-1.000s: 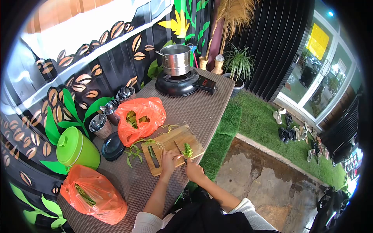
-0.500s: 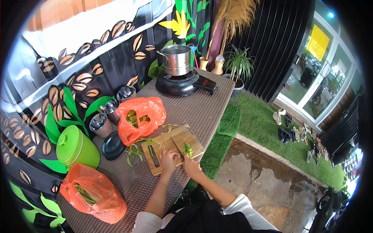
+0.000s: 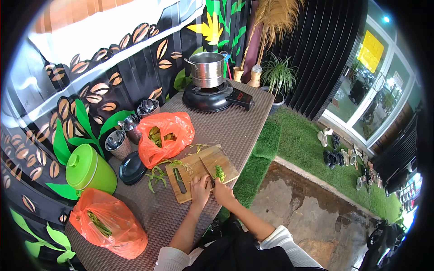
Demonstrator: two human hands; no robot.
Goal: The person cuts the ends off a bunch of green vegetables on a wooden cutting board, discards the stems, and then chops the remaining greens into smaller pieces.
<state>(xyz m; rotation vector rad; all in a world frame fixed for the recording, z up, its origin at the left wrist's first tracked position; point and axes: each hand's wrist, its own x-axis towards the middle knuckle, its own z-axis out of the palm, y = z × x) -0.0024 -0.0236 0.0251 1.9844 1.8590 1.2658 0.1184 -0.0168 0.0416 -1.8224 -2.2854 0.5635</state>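
A wooden cutting board with a slot handle lies near the table's front edge. My right hand is wrapped round the handle of a knife, whose blade slants away across the board. Just left of the knife, my left hand rests on the board with its fingers bent together; whatever they pinch is hidden. Chopped greens form a small pile at the blade's right side. Loose leafy stems trail over the board's left edge onto the table.
An orange plastic bag with greens sits behind the board, another orange bag at front left. Nearby stand a green lidded container, black plates and cutlery cups. A steel pot sits on a portable stove.
My left hand has shifted slightly right, closer to the knife, and its fingers look more bent. My right hand stays on the knife. The view has moved a little.
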